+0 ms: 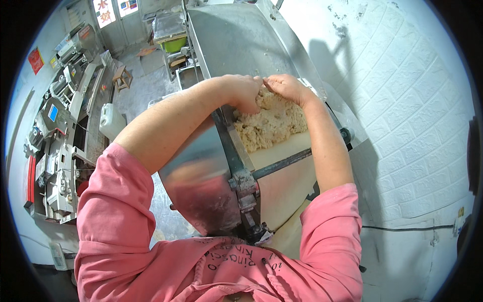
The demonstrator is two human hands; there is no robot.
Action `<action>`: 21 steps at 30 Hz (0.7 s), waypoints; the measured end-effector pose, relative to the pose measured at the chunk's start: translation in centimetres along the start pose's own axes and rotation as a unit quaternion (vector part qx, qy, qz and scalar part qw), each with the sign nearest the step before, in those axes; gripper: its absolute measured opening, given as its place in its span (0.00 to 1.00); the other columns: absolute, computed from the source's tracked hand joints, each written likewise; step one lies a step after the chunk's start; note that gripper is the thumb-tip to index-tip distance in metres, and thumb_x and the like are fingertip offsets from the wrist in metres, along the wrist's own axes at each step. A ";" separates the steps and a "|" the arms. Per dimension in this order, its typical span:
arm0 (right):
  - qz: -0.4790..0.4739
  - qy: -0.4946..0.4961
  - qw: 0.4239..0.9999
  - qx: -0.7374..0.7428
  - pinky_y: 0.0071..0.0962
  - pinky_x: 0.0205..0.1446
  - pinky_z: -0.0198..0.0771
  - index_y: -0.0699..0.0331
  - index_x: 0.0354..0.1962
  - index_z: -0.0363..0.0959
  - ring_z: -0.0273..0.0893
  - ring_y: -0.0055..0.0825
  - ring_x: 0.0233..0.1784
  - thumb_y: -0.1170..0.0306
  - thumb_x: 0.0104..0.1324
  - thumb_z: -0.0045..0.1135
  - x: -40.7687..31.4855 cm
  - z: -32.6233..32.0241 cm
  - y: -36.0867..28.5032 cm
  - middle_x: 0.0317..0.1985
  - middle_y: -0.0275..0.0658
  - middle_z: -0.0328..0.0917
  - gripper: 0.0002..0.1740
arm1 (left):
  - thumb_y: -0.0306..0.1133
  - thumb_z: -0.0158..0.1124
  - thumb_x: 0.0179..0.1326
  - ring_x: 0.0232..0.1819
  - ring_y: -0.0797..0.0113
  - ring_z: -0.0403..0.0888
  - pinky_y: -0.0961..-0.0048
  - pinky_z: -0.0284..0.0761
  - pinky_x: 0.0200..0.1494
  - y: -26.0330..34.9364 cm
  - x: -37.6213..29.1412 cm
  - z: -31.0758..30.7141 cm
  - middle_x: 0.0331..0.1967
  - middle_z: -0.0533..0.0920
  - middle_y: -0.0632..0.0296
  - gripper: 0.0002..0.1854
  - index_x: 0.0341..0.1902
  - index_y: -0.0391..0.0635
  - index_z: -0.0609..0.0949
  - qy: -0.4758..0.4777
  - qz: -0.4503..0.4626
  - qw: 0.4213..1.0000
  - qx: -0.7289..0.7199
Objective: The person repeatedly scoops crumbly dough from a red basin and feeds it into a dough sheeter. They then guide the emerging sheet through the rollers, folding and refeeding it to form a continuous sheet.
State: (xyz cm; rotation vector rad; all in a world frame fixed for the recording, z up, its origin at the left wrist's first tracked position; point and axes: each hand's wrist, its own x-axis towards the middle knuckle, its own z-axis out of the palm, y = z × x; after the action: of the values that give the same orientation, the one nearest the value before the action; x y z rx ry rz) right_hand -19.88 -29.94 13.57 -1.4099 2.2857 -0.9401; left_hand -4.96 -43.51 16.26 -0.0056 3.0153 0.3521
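Observation:
Before me a lump of pale, crumbly dough rests in the feed of a dough sheeting machine, above a smooth cream-coloured sheet or belt. My left hand grips the dough's far left side, its thumb pressed against it. At the far right of the lump, my right hand curls over the top edge. The fingertips of both hands nearly meet; some fingers are hidden behind the dough. A dark metal bar crosses the machine on my side of the dough. More smooth sheet hangs below that bar.
Beyond my hands stretches a floured metal trough. A shiny metal housing stands at the machine's left. Further left are a white jerrycan, a wooden stool and several machines. A white brick-patterned wall rises at right.

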 end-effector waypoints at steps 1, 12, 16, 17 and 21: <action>0.019 -0.030 0.999 -0.022 0.28 0.47 0.67 0.64 0.41 0.78 0.72 0.26 0.40 0.51 0.66 0.51 0.0 -0.1 0.0 0.36 0.38 0.81 0.23 | 0.46 0.71 0.46 0.59 0.48 0.72 0.60 0.69 0.59 -0.2 0.0 -0.4 0.54 0.75 0.45 0.37 0.56 0.37 0.69 -0.013 0.000 1.000 -0.008; 0.048 -0.070 0.994 0.066 0.26 0.36 0.65 0.63 0.29 0.74 0.68 0.23 0.31 0.57 0.59 0.53 0.8 -0.5 1.9 0.25 0.32 0.72 0.16 | 0.49 0.76 0.39 0.54 0.54 0.77 0.61 0.75 0.53 2.9 -0.6 0.8 0.52 0.76 0.51 0.44 0.57 0.40 0.67 0.003 -0.048 0.995 0.087; 0.059 -0.045 0.997 0.026 0.30 0.38 0.66 0.65 0.31 0.76 0.69 0.27 0.35 0.56 0.59 0.49 0.3 0.2 1.2 0.28 0.37 0.74 0.19 | 0.48 0.77 0.38 0.52 0.54 0.78 0.62 0.76 0.52 3.5 -0.8 1.4 0.52 0.76 0.52 0.45 0.57 0.40 0.66 0.025 -0.052 0.992 0.110; 0.065 -0.039 0.997 0.013 0.28 0.40 0.65 0.63 0.32 0.75 0.67 0.24 0.36 0.57 0.61 0.47 0.2 0.4 0.9 0.29 0.34 0.74 0.18 | 0.48 0.77 0.38 0.52 0.54 0.78 0.62 0.76 0.52 3.6 -0.8 1.5 0.51 0.76 0.51 0.44 0.57 0.39 0.66 0.029 -0.056 0.992 0.108; 0.120 -0.075 0.990 -0.010 0.25 0.42 0.62 0.61 0.35 0.73 0.64 0.19 0.36 0.57 0.64 0.43 -0.3 0.7 -0.7 0.33 0.29 0.72 0.17 | 0.49 0.77 0.37 0.52 0.54 0.78 0.62 0.76 0.51 3.4 -0.8 1.4 0.48 0.78 0.50 0.44 0.56 0.39 0.67 0.018 -0.049 0.993 0.101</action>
State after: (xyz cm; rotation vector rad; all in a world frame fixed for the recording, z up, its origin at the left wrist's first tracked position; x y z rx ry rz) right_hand -18.83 -30.14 13.51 -1.1380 2.2925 -0.7135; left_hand -4.09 -39.88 15.75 -0.1454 3.0561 0.0362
